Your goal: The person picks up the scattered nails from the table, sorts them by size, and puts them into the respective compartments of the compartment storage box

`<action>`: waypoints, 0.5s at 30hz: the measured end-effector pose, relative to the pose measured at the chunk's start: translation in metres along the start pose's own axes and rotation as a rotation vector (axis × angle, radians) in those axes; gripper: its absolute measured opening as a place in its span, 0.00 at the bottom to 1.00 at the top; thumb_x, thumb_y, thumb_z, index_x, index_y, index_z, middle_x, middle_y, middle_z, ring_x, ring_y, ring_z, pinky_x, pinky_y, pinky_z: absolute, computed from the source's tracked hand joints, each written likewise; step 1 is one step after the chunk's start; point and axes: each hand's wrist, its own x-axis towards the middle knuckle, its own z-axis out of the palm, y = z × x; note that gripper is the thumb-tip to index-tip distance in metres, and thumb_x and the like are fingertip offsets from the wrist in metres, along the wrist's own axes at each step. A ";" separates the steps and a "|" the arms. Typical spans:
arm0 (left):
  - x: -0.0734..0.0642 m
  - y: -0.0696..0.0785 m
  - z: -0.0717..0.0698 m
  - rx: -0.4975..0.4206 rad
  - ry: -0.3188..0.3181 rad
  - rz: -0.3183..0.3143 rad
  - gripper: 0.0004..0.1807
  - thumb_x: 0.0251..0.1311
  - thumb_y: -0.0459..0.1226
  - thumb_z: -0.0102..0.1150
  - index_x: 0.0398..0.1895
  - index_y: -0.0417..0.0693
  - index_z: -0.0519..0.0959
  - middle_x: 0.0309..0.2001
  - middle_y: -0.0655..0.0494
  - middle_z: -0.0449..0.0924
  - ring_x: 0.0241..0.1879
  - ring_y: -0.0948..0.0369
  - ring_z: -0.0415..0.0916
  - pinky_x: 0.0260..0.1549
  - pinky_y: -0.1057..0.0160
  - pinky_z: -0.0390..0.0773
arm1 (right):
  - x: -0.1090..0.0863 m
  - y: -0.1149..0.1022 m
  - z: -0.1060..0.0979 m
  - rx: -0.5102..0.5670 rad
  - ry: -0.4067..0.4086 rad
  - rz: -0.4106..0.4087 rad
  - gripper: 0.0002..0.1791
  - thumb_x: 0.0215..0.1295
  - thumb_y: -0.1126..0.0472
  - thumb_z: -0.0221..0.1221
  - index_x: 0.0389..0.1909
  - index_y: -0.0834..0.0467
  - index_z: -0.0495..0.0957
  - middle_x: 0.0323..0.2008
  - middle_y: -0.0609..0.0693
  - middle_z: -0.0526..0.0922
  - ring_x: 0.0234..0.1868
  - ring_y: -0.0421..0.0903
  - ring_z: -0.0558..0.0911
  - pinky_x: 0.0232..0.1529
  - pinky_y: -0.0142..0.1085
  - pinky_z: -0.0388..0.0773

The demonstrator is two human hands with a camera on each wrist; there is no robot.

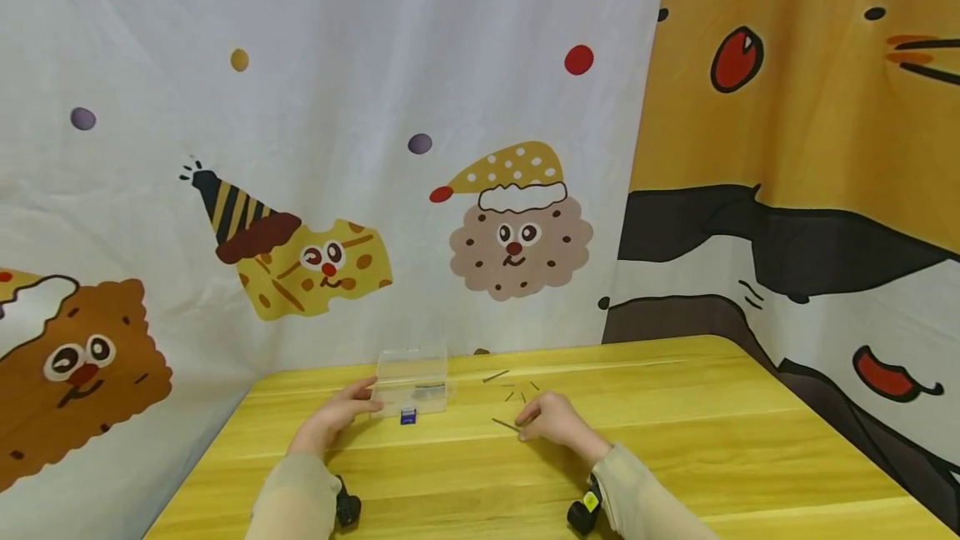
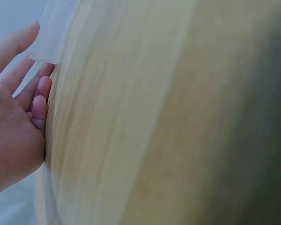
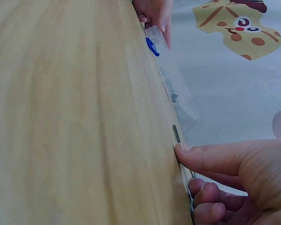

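Observation:
A clear plastic box lies on the table with its lid raised at the back and thin metal pieces inside. My left hand rests at the box's left end, thumb and fingers loosely extended along that end, as the left wrist view also shows. A small blue piece sits at the box's front edge, like a latch. My right hand pinches a thin dark metal rod, nail-like, between thumb and fingers close over the table. In the right wrist view the rod pokes past the thumb tip.
Behind the right hand several short thin metal pieces are scattered. A longer one lies further back, right of the box. The wooden table ends at a printed curtain.

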 end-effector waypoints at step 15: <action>-0.001 0.002 0.000 0.015 0.017 -0.004 0.40 0.59 0.37 0.65 0.73 0.39 0.58 0.67 0.29 0.59 0.66 0.36 0.56 0.63 0.36 0.55 | 0.001 0.000 0.000 -0.022 0.040 0.020 0.05 0.43 0.66 0.75 0.22 0.56 0.87 0.27 0.44 0.84 0.28 0.40 0.77 0.29 0.35 0.74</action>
